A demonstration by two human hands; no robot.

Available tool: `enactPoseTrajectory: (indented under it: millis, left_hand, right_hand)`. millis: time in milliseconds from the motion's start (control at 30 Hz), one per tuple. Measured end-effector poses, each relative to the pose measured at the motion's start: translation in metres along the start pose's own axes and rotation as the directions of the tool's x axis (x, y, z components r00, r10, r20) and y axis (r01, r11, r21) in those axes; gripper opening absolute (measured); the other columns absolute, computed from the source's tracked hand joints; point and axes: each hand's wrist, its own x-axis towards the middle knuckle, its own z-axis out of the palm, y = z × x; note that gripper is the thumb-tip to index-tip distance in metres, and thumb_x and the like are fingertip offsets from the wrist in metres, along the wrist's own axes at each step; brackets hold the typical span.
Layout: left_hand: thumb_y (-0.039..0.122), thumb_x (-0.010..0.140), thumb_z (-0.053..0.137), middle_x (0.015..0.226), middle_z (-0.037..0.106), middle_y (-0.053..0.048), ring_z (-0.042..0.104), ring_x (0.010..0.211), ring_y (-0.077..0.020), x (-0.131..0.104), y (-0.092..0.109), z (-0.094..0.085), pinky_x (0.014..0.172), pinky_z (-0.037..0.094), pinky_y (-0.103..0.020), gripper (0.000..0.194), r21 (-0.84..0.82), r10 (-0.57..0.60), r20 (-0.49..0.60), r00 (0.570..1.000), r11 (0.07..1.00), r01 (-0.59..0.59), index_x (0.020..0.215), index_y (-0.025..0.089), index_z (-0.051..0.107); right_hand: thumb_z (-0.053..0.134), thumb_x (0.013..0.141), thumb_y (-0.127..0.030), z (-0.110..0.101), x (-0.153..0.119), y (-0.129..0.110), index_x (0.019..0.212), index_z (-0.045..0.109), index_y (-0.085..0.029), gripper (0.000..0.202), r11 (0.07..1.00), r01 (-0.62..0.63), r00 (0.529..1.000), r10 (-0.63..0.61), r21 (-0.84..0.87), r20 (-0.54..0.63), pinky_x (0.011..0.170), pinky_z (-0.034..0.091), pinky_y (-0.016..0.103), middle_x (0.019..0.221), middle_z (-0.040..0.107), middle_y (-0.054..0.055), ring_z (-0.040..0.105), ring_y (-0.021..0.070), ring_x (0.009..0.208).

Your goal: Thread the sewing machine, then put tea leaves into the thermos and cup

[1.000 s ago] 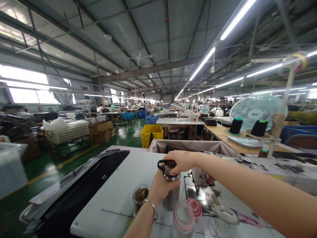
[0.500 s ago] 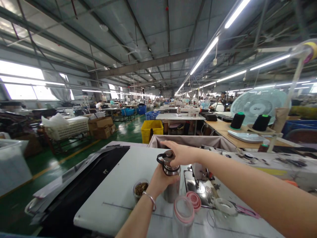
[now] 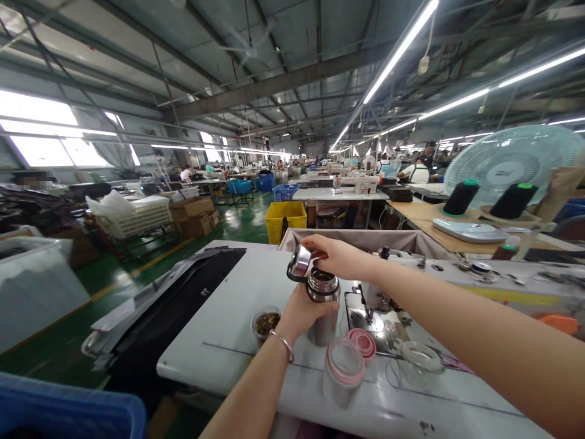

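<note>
A steel thermos bottle (image 3: 323, 326) stands upright on the white sewing table, its mouth uncovered. My left hand (image 3: 304, 308) is wrapped round its upper body. Just above and left of the mouth, my right hand (image 3: 331, 256) grips the bottle lid (image 3: 301, 261), which is tilted and has a black loop strap. In front of the bottle stands a clear jar (image 3: 343, 372) with a pink rim. Beside it lies a pink ringed lid (image 3: 362, 344). Left of my left wrist is a clear cup (image 3: 265, 323) of dried brown leaves.
The sewing machine's metal plate (image 3: 365, 314) is right of the bottle. A clear round lid (image 3: 421, 356) lies farther right. Black fabric (image 3: 183, 311) covers the table's left side. A blue crate (image 3: 73, 402) is at lower left, a yellow bin (image 3: 286, 221) beyond the table.
The lid has come off the bottle and moved up and left in my right hand, uncovering the mouth. My left hand still holds the bottle. The camera view has shifted.
</note>
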Motion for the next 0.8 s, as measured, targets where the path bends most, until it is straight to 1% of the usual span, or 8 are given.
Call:
enactPoseTrajectory:
  millis: [33, 100, 200, 333, 433, 533, 633, 800]
  left_hand:
    - [0.022, 0.061, 0.086, 0.122, 0.063, -0.01, 0.06, 0.111, -0.0259, 0.0, 0.001, 0.0, 0.099, 0.047, -0.038, 0.071, 0.019, -0.018, -0.016, 1.0, 1.0, 0.018, 0.124, 0.016, 0.055]
    - [0.024, 0.059, 0.087, 0.121, 0.064, -0.012, 0.06, 0.111, -0.0281, -0.002, 0.002, 0.001, 0.098, 0.047, -0.039, 0.072, 0.058, -0.042, -0.058, 0.997, 0.997, 0.046, 0.124, 0.015, 0.056]
    - [0.025, 0.06, 0.086, 0.117, 0.066, -0.011, 0.062, 0.106, -0.0283, -0.004, 0.003, 0.001, 0.095, 0.049, -0.039, 0.069, 0.066, -0.071, -0.082, 0.994, 0.995, 0.076, 0.122, 0.015, 0.059]
    - [0.027, 0.065, 0.083, 0.109, 0.069, -0.008, 0.063, 0.101, -0.0265, -0.004, 0.004, 0.001, 0.092, 0.05, -0.037, 0.055, 0.058, -0.078, -0.019, 0.997, 0.995, 0.079, 0.116, 0.016, 0.064]
    - [0.027, 0.07, 0.079, 0.106, 0.07, -0.005, 0.063, 0.101, -0.0247, -0.002, 0.005, 0.002, 0.095, 0.048, -0.035, 0.042, 0.094, -0.06, 0.037, 0.998, 0.994, 0.056, 0.109, 0.017, 0.068]
    - [0.029, 0.071, 0.078, 0.111, 0.069, -0.004, 0.062, 0.104, -0.0241, -0.001, 0.007, 0.002, 0.097, 0.047, -0.034, 0.042, 0.114, -0.044, 0.033, 0.998, 0.993, 0.04, 0.11, 0.018, 0.067]
    - [0.028, 0.068, 0.081, 0.118, 0.067, -0.004, 0.061, 0.108, -0.0237, -0.001, 0.009, 0.003, 0.098, 0.047, -0.034, 0.053, 0.111, -0.035, 0.006, 0.999, 0.993, 0.035, 0.117, 0.019, 0.063]
    - [0.025, 0.069, 0.08, 0.113, 0.068, -0.005, 0.063, 0.102, -0.023, -0.002, 0.014, 0.002, 0.092, 0.049, -0.033, 0.054, 0.097, -0.024, 0.028, 0.999, 0.995, 0.021, 0.119, 0.018, 0.061]
  right_hand:
    - [0.06, 0.072, -0.012, -0.001, 0.001, -0.001, 0.122, 0.051, -0.016, 0.052, 0.979, -0.055, 0.997, 0.042, -0.195, -0.069, 0.088, 0.05, 0.033, 0.119, 0.062, 0.009, 0.062, 0.0214, 0.1]
    - [0.068, 0.068, -0.021, -0.004, 0.003, -0.002, 0.105, 0.061, -0.016, 0.038, 0.844, -0.173, 0.983, 0.122, -0.507, -0.134, 0.082, 0.049, 0.036, 0.103, 0.065, 0.009, 0.062, 0.026, 0.094]
    - [0.061, 0.073, -0.026, -0.01, 0.005, -0.003, 0.083, 0.07, -0.017, 0.016, 0.707, -0.198, 0.97, 0.24, -0.678, -0.033, 0.078, 0.046, 0.035, 0.095, 0.067, 0.011, 0.062, 0.0285, 0.092]
    - [0.058, 0.075, -0.023, -0.01, 0.004, -0.005, 0.083, 0.075, -0.019, 0.019, 0.731, -0.179, 0.939, 0.328, -0.659, 0.108, 0.065, 0.043, 0.028, 0.079, 0.069, 0.008, 0.065, 0.0221, 0.078]
    - [0.056, 0.074, -0.018, -0.005, 0.004, -0.013, 0.088, 0.075, -0.018, 0.023, 0.744, -0.167, 0.916, 0.36, -0.647, 0.176, 0.062, 0.042, 0.025, 0.081, 0.071, 0.007, 0.065, 0.0202, 0.077]
    - [0.053, 0.074, -0.013, -0.002, 0.006, -0.027, 0.09, 0.075, -0.012, 0.027, 0.715, -0.191, 0.896, 0.407, -0.672, 0.178, 0.061, 0.041, 0.027, 0.088, 0.071, 0.013, 0.066, 0.024, 0.079]
    - [0.056, 0.076, -0.019, -0.003, 0.007, -0.039, 0.092, 0.075, -0.008, 0.027, 0.694, -0.225, 0.885, 0.439, -0.684, 0.155, 0.059, 0.041, 0.029, 0.087, 0.071, 0.017, 0.066, 0.0274, 0.079]
    - [0.067, 0.071, -0.029, -0.008, 0.005, -0.027, 0.091, 0.073, -0.014, 0.026, 0.76, -0.28, 0.9, 0.421, -0.587, 0.116, 0.059, 0.043, 0.024, 0.088, 0.072, 0.008, 0.066, 0.0222, 0.081]
